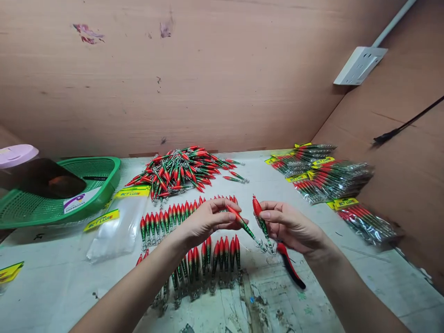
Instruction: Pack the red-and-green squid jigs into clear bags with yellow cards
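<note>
My left hand (211,217) pinches a red and green squid jig (245,226), its hooked end pointing down to the right. In my right hand (289,224) is another squid jig (257,209), held upright with the red nose at the top. The hook crowns of the two jigs meet or overlap below; whether they are caught together I cannot tell. Under and beyond my left arm lie two rows of the same jigs, a far row (163,223) and a near row (225,254), partly hidden by the arm. Red-handled pliers (290,267) lie just below my right hand.
A heap of jigs (180,169) lies against the back wall. Filled packets (333,180) are stacked at the right. Empty clear bags (118,226) with yellow headers lie left, beside a green basket (114,173) holding a dark container with a pink lid (17,155).
</note>
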Tool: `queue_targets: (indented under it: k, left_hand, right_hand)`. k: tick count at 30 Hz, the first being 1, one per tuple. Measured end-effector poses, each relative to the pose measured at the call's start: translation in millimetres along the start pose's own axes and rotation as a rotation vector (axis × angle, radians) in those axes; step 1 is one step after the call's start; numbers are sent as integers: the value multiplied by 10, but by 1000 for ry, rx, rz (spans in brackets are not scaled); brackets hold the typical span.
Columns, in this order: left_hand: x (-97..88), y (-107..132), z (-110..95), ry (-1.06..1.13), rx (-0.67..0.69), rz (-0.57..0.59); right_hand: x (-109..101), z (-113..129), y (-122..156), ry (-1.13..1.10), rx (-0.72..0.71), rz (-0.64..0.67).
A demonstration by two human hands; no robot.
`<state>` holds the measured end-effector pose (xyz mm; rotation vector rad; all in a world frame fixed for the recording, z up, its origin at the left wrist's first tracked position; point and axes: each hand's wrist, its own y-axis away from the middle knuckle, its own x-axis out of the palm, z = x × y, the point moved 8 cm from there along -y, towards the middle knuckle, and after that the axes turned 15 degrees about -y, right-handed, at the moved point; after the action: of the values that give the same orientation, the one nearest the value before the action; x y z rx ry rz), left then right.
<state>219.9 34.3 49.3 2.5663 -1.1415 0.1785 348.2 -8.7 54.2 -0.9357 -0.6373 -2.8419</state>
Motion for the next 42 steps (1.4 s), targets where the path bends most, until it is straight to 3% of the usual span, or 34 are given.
queue_targets:
  k: [8,13,20,22,26,31,35,42]
  left_hand:
    - [38,96,82,48,-31,-51]
    - [55,131,122,22,-76,-73]
    - [97,107,135,-97,-36,-97]
    - [51,93,167,-228,-45,-129]
    - [-82,26,343,-669,-148,-237]
    - [93,-210,595,-940,-183,-243]
    - [257,-332,624,-1168,-171,-270]
    - [208,-214,593,-1421,-204,-307]
  right_hand:
    - [23,-330,17,-98,62,31]
    - [25,-414,51,-100,64,31]
    - [44,-466,141,-29,61,-9]
    - [-69,-509,124,114,39,-86]
    - [-497,-622,56,428,-41,-365]
    - [-832,-771,27,561,-64,-506]
    - [-883,-768,43,604,-61,-513]
    - [-725,-878,-62,659,-34,-463]
